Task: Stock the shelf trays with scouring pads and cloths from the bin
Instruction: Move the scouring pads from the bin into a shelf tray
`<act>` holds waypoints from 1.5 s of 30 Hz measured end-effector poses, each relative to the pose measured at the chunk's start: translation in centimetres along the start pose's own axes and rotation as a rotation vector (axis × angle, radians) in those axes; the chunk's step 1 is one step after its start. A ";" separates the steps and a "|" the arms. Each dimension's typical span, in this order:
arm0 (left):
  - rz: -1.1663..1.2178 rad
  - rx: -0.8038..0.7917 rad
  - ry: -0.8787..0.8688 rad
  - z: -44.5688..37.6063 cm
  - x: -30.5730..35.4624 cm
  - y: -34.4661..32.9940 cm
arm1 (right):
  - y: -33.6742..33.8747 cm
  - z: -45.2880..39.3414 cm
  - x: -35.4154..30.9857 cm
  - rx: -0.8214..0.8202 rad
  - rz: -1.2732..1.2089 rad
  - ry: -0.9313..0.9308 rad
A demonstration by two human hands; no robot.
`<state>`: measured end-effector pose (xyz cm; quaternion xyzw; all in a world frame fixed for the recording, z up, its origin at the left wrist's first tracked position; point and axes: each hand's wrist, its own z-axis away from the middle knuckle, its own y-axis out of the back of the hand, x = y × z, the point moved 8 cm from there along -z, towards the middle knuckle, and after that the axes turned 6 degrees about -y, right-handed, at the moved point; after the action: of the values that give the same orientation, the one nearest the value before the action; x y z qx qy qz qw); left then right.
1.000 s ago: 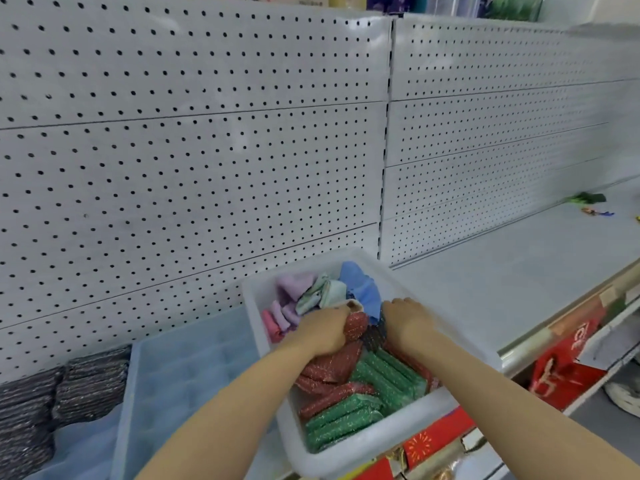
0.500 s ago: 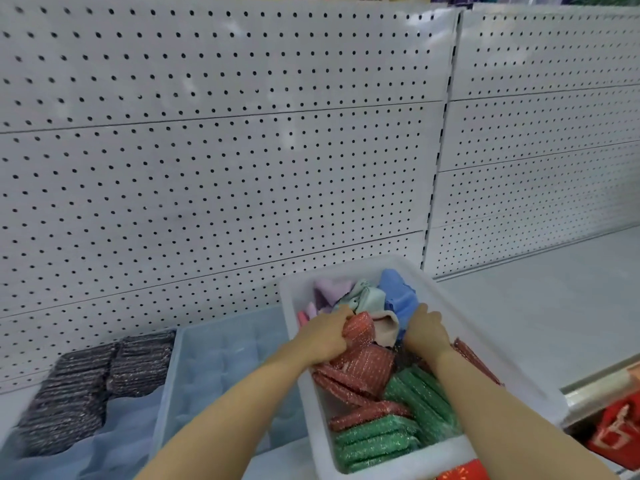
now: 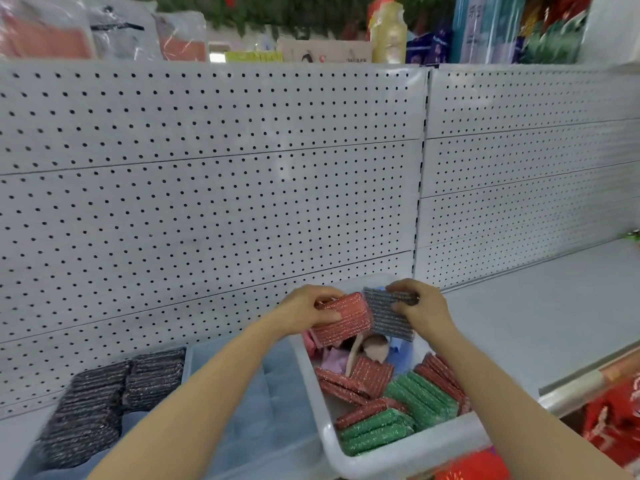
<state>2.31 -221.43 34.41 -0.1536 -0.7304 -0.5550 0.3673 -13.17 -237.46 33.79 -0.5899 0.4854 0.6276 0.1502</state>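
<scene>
My left hand grips a stack of red scouring pads, lifted above the white bin. My right hand pinches a grey scouring pad right beside the red stack. Down in the bin lie more red pads, green pads and pink, blue and beige cloths. A pale blue shelf tray stands left of the bin. Further left, dark grey pads fill part of another tray.
The white pegboard wall rises directly behind the bin. To the right runs a bare white shelf with a metal front rail. Packaged goods line the top. Red packaging sits below the shelf edge.
Both hands have risen out of the bin, the left with red pads and the right with a grey pad. The view has tilted upward.
</scene>
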 end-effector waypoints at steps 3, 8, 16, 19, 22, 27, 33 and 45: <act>0.033 0.018 -0.067 1.4 1.5 1.2 | -2.5 1.7 -2.8 -0.097 -0.138 0.094; -0.124 0.083 -0.108 5.0 1.1 5.0 | -7.4 4.7 -8.6 -0.307 -0.242 0.212; -0.038 0.178 0.071 13.7 -2.4 12.5 | -16.3 9.6 -14.6 -0.696 -0.446 0.133; -0.064 0.190 0.106 17.1 -4.5 14.8 | -20.2 11.7 -16.2 -0.656 -0.297 0.201; -0.017 0.186 0.116 20.4 -6.0 16.4 | -23.6 13.5 -17.5 -0.611 -0.260 0.227; 0.023 0.239 0.171 24.6 -9.4 18.6 | -28.6 15.4 -19.5 -0.499 -0.023 0.434; -0.077 0.509 0.286 29.4 -15.4 22.8 | -32.6 16.7 -18.7 -0.582 -0.139 0.308; -0.122 0.240 0.325 31.2 -25.5 18.9 | -36.9 16.0 -13.8 -0.462 0.134 0.337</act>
<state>20.25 -181.55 26.03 0.0272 -0.7303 -0.5029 0.4616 8.95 -201.72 27.42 -0.6708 0.3857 0.6233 -0.1125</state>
